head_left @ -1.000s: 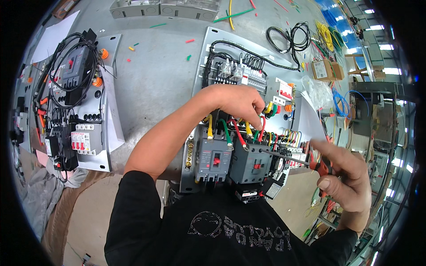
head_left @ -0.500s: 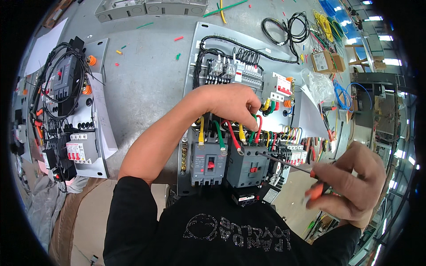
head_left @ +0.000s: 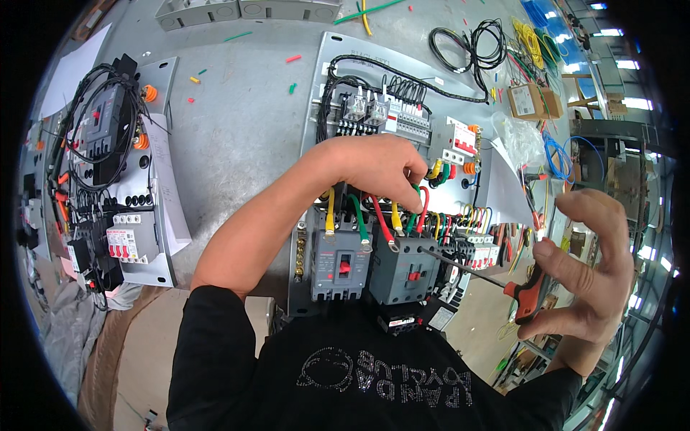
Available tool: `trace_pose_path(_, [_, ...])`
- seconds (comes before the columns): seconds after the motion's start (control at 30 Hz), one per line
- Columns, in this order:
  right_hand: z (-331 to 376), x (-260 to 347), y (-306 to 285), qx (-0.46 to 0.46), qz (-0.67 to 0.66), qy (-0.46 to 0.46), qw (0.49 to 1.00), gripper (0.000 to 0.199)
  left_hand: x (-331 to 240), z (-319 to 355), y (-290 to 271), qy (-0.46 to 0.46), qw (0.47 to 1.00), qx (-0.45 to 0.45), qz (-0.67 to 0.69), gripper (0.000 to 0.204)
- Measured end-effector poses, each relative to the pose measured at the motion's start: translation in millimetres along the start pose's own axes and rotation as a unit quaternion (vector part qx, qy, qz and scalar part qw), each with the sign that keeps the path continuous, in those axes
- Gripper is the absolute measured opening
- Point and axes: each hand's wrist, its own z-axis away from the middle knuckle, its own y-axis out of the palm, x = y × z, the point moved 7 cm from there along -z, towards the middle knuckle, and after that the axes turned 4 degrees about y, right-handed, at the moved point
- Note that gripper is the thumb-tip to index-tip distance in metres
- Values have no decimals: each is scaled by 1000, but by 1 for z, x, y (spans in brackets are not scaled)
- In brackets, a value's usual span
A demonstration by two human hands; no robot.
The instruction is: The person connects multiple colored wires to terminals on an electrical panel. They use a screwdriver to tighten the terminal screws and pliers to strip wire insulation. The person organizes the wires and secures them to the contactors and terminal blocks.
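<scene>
My left hand (head_left: pixel 381 167) reaches over the panel, its fingers closed on a short green wire (head_left: pixel 411 221) above the grey contactor (head_left: pixel 405 273). A red wire (head_left: pixel 424 205) loops right beside the fingertips. My right hand (head_left: pixel 593 276) has its fingers spread loosely around the orange-and-black handle of a screwdriver (head_left: pixel 530 296). The screwdriver's shaft runs left to the contactor's right top terminal. Another red wire (head_left: pixel 381 215) ends in a ring lug at the contactor's left terminal. Left of it, a grey circuit breaker (head_left: pixel 338 264) has yellow and green lugged wires at its top edge.
The metal mounting plate (head_left: pixel 338 47) carries relays, terminal blocks and small breakers. A second wired panel (head_left: pixel 162 90) lies to the left, beside papers. Wire coils (head_left: pixel 471 50), a cardboard box (head_left: pixel 535 102) and a clear plastic bag (head_left: pixel 519 133) lie at the right.
My right hand's fingers have spread wider and shifted up and right, showing more of the screwdriver handle. My left hand keeps its grip. The whole view has shifted slightly.
</scene>
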Motion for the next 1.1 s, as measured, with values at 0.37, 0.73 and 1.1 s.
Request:
trace_pose_path(0.37, [22,-13,46,87,-424,266,861,34,1,0,0,0,1000,0,-14,41])
trace_pose_path(0.73, [1,3,13,58,-105,-56,991,82,0,1,1,-6,1000,-1,-9,39])
trace_pose_path(1.1, [12,-3,29,12,-227,230,946,62,0,0,0,-4,1000,-5,-12,39])
